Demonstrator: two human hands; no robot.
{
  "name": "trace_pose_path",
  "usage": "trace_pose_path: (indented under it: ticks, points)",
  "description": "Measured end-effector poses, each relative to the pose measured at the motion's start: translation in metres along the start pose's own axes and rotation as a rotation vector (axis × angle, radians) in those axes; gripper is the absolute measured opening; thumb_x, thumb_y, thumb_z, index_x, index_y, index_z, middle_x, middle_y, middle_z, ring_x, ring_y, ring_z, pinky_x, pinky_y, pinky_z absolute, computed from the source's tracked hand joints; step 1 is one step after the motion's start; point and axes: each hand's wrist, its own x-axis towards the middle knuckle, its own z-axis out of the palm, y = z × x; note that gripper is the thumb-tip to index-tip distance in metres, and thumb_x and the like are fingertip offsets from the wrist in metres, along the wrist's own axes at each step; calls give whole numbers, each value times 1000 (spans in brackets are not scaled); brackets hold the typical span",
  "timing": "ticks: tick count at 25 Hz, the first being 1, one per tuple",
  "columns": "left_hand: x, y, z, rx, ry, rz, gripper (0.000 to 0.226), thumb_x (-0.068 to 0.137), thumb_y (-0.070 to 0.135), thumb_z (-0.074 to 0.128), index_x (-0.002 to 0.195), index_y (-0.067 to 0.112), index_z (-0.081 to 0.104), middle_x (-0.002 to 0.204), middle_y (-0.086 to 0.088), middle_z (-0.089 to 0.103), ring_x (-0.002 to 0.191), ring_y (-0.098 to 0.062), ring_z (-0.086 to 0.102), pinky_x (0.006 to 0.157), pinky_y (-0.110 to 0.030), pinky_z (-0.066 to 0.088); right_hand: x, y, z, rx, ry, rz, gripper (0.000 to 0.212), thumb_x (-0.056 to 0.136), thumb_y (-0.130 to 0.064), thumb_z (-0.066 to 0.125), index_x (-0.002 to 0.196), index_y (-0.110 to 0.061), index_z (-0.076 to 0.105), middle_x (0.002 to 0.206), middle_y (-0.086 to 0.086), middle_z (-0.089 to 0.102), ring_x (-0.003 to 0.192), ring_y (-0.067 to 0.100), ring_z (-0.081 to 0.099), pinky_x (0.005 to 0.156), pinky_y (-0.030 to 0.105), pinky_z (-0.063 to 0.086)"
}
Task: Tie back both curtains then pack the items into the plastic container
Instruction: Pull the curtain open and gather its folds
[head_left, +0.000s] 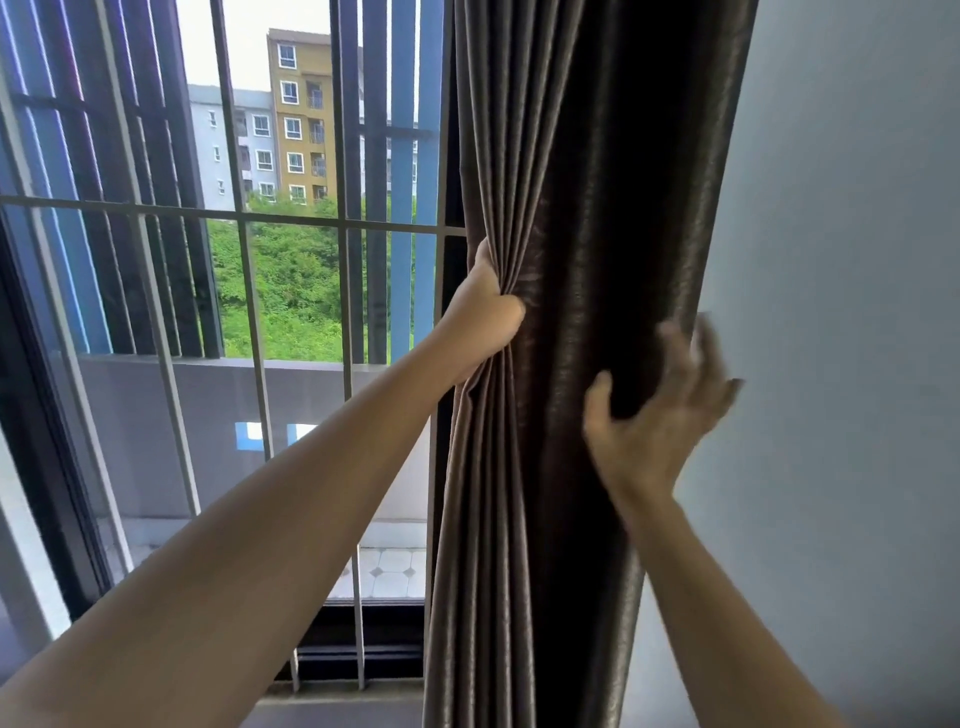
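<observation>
One curtain (597, 208), left hand (483, 317) gripping folds, right hand (660, 410) spread against edge.

No text, label, brand or number can be read. A blue-and-white patch (270, 435) is seen on the grey balcony wall (156, 415), left of the curtain (571, 260), but no characters can be made out on it.

Dark brown curtain (571, 208), slight sheen, hangs upright between window (291, 270) and wall (852, 260), bunched into one thick column of vertical folds. Left edge drawn into tight pleats where the left hand (483, 317) grips it; the right hand (660, 415), blurred, cups the right edge, fingers spread.
</observation>
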Motion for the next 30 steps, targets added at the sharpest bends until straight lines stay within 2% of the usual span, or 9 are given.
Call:
trace_pose_path:
  ticks: [2,4,7,10,14,19,23,26,30]
  points:
    - [-3,2,1,-55,-7,17,77,78,-14,41,145,17,20,106,0,55,81,-11,59,67,-22,53,39,1,-7,130,-67,327,85,79,-27,69,146,-21,19,156,8,17,141,17,22,117,40,9]
    - [-5,4,2,-81,-14,25,73,78,-17,38,142,14,26,99,-1,55,75,-8,55,59,-16,46,60,9,-4,215,-336,459,81,83,-11,63,148,-23,16,146,9,40,130,24,43,106,28,32]
    - [-4,3,4,-109,-39,29,76,77,-16,38,145,14,20,120,-13,53,96,-19,59,77,-25,51,40,7,6,107,-598,205,69,81,8,45,143,-19,33,114,17,64,102,34,60,79,22,42]
    - [-1,2,4,-109,-33,26,75,78,-17,38,145,13,20,115,-8,54,96,-17,56,71,-20,48,0,2,19,177,-772,79,71,83,14,39,145,-17,29,106,5,63,88,19,60,70,3,38]
    - [-2,2,4,-105,-43,45,72,79,-17,38,142,15,24,103,-1,54,93,-14,59,68,-21,51,-27,4,33,284,-882,44,65,85,13,34,143,-18,30,102,10,66,88,24,63,83,28,52]
    - [-2,2,5,-102,-32,51,79,77,-14,38,146,20,19,120,-7,54,96,-17,61,75,-29,57,-34,5,36,338,-920,47,63,83,12,32,140,-15,35,94,8,65,85,23,62,77,25,49]
    - [-12,12,13,-110,-43,71,64,74,-7,48,131,18,33,81,2,54,70,-14,57,57,-26,48,-42,-5,34,428,-989,93,67,79,6,36,141,-19,31,115,1,61,106,14,57,96,32,47]
    - [-15,18,17,75,-17,114,65,78,10,61,134,23,30,82,5,55,69,-11,58,54,-16,46,-56,-7,34,645,-1045,155,67,84,-11,36,148,-21,21,147,-9,38,135,3,33,115,27,25]
    - [-11,17,9,108,12,105,56,78,-5,39,129,18,42,80,1,55,65,-15,54,43,-15,39,-51,-2,43,825,-824,496,63,92,-64,11,147,-35,21,155,-14,24,140,-4,22,121,37,14]
